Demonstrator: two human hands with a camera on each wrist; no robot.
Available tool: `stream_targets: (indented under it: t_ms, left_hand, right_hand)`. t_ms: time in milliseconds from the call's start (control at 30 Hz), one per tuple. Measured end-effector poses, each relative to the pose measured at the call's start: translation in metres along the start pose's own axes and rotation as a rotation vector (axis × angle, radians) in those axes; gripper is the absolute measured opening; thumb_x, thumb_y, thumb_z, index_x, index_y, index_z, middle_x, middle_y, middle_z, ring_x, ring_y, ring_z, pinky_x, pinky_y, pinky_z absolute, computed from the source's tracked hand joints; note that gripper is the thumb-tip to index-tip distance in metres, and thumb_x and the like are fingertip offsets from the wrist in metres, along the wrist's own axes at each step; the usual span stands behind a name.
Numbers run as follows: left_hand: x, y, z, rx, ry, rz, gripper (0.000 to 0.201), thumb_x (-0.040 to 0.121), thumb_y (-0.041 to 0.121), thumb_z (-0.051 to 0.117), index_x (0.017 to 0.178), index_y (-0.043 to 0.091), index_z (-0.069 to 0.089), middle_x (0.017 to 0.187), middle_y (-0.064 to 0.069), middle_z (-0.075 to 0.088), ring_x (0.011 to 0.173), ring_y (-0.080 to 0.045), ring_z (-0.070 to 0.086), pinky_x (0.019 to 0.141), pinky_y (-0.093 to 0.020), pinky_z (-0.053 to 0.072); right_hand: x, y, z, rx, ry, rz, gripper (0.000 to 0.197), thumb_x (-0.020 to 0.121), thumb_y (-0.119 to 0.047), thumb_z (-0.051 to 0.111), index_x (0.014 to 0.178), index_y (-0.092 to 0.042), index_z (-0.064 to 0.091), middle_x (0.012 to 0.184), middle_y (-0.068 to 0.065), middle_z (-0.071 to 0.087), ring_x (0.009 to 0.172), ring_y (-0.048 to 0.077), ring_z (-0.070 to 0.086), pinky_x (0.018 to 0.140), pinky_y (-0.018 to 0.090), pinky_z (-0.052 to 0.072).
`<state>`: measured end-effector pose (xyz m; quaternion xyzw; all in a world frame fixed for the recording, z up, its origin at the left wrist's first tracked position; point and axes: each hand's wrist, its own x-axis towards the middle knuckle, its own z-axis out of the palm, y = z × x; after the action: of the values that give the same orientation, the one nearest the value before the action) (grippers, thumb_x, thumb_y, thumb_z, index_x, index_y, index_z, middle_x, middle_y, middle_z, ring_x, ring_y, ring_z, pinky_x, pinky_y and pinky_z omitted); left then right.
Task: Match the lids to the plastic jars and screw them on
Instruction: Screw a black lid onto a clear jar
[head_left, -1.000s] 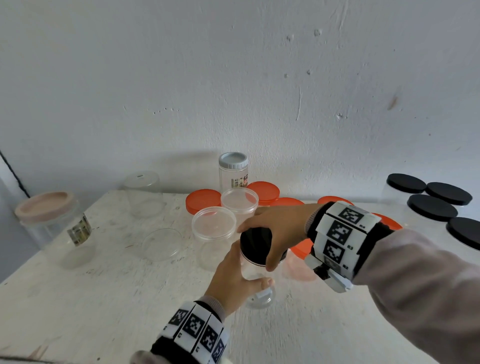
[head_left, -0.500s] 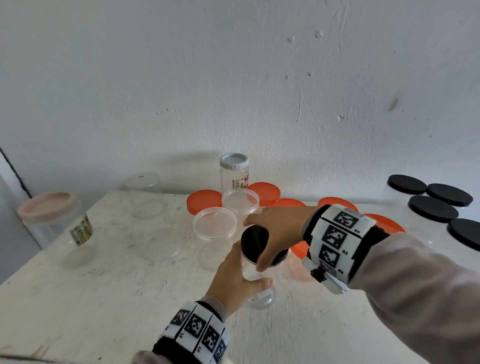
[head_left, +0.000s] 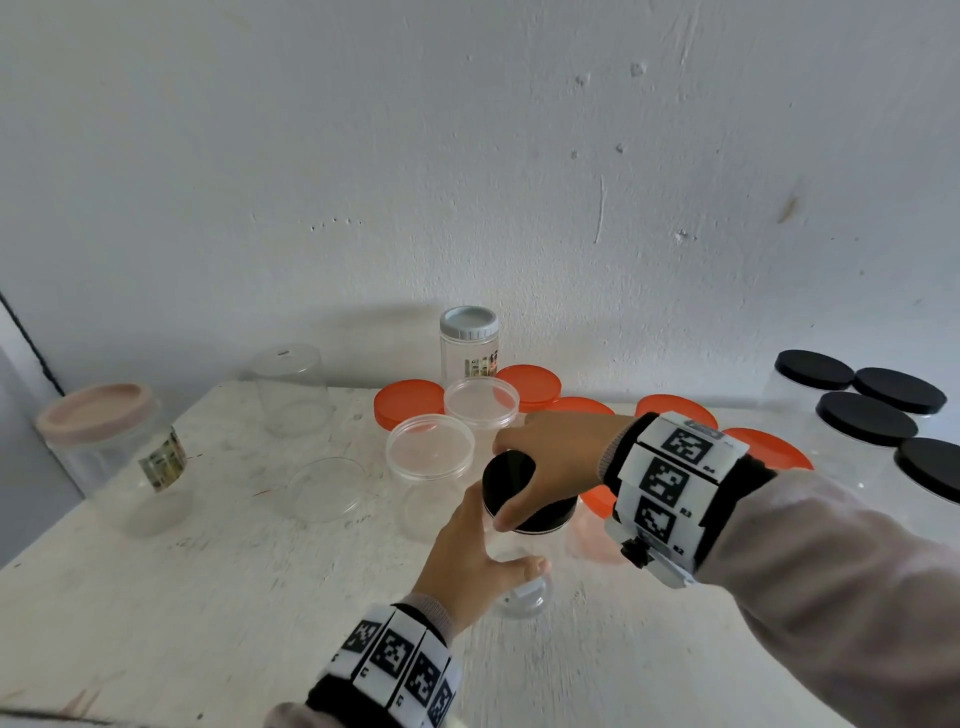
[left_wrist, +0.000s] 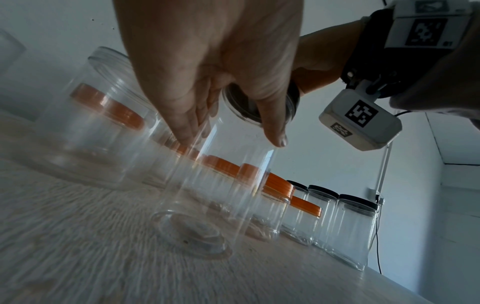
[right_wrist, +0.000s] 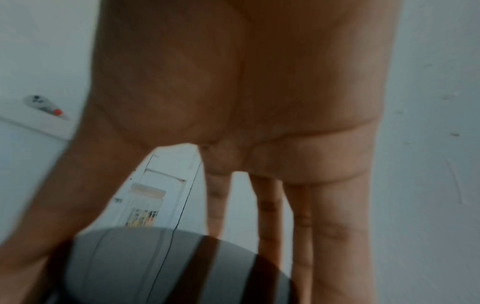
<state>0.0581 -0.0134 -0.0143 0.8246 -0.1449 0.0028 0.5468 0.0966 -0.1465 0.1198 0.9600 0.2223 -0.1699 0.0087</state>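
Left hand (head_left: 470, 561) holds clear jar (left_wrist: 207, 197); right hand (head_left: 556, 457) grips black lid (head_left: 511, 475).

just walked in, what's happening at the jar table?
A person is capping a clear plastic jar near the front of the white table. The left hand grips the jar's body while the right hand grasps the black lid sitting on its mouth, apparently screwing it on. Behind stand orange-lidded jars and two jars with clear lids; black-lidded jars wait at the right. How tight the lid is can't be judged.
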Motion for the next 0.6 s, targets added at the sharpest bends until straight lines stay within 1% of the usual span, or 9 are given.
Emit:
stream_targets:
  t_ms: [67,133,167,233,267,333,433,500,600]
  left_hand:
    - [0.0002,0.0000,0.0004,0.012,0.003,-0.005,0.074,0.068,0.032,0.081,0.123,0.043,0.034,0.119,0.024,0.052,0.112,0.007,0.047,0.089,-0.008,0.035]
    - [0.0004,0.0009,0.0005,0.020,0.003,-0.010,0.080,0.068,0.033,0.082,0.125,0.047,0.029,0.119,0.028,0.049,0.111,0.010,0.045,0.085,-0.003,0.034]
    - [0.0005,0.0009,0.0004,0.015,0.002,-0.008,0.084,0.068,0.033,0.082,0.129,0.046,0.026,0.120,0.030,0.048,0.111,0.012,0.044,0.084,-0.001,0.034]
    - [0.0007,0.0007,0.0005,0.006,0.000,-0.005,0.088,0.067,0.032,0.082,0.134,0.044,0.025,0.122,0.030,0.048,0.113,0.014,0.043,0.084,0.001,0.034]
    - [0.0006,0.0003,0.0005,0.009,0.002,-0.008,0.086,0.067,0.033,0.082,0.133,0.042,0.028,0.122,0.028,0.049,0.114,0.011,0.045,0.086,-0.001,0.034]
    - [0.0006,-0.0005,0.0002,0.014,0.006,-0.014,0.078,0.068,0.033,0.082,0.130,0.037,0.035,0.123,0.022,0.052,0.116,0.003,0.048,0.092,-0.010,0.036]
    - [-0.0004,0.0006,-0.0001,0.008,0.000,-0.019,0.075,0.069,0.030,0.081,0.129,0.035,0.036,0.123,0.019,0.054,0.118,0.000,0.048,0.098,-0.020,0.037]
    - [-0.0010,0.0018,-0.0002,0.012,0.002,-0.022,0.075,0.069,0.030,0.081,0.129,0.035,0.036,0.123,0.019,0.054,0.117,-0.001,0.048,0.100,-0.021,0.038]
    - [-0.0005,0.0017,-0.0002,0.020,0.004,-0.018,0.076,0.068,0.032,0.081,0.127,0.037,0.034,0.123,0.021,0.052,0.115,0.001,0.047,0.093,-0.012,0.036]
  right_hand:
    - [-0.0026,0.0005,-0.0044,0.030,-0.078,-0.048,0.082,0.070,-0.053,0.076,0.139,-0.044,0.033,0.125,-0.008,0.042,0.112,0.015,0.043,0.094,0.036,0.046]
    - [-0.0042,0.0009,-0.0078,0.035,-0.114,-0.116,0.077,0.072,-0.040,0.078,0.137,-0.048,0.037,0.127,-0.010,0.037,0.118,0.016,0.041,0.097,0.039,0.046]
    - [-0.0038,0.0012,-0.0082,0.038,-0.112,-0.142,0.072,0.073,-0.038,0.078,0.134,-0.048,0.041,0.126,-0.011,0.038,0.119,0.016,0.041,0.097,0.039,0.047]
    - [-0.0024,0.0027,-0.0067,0.041,-0.087,-0.163,0.065,0.074,-0.041,0.076,0.131,-0.048,0.045,0.123,-0.012,0.041,0.117,0.015,0.043,0.096,0.038,0.047]
    - [-0.0019,0.0031,-0.0056,0.033,-0.071,-0.155,0.064,0.073,-0.046,0.075,0.130,-0.049,0.045,0.121,-0.012,0.043,0.116,0.014,0.043,0.096,0.038,0.047]
    - [-0.0008,0.0019,-0.0031,0.012,-0.039,-0.115,0.064,0.073,-0.057,0.071,0.130,-0.048,0.045,0.115,-0.013,0.043,0.113,0.013,0.044,0.094,0.035,0.046]
    - [0.0014,-0.0016,-0.0003,-0.013,0.006,-0.061,0.068,0.072,-0.066,0.066,0.132,-0.043,0.044,0.112,-0.010,0.042,0.111,0.016,0.047,0.090,0.033,0.046]
    - [0.0015,-0.0042,-0.0021,-0.016,-0.012,-0.048,0.071,0.072,-0.062,0.069,0.134,-0.042,0.042,0.115,-0.008,0.042,0.113,0.018,0.047,0.091,0.035,0.047]
    - [-0.0006,-0.0047,-0.0085,-0.025,-0.112,-0.076,0.079,0.070,-0.045,0.078,0.137,-0.046,0.035,0.124,-0.009,0.040,0.117,0.018,0.043,0.095,0.040,0.047]
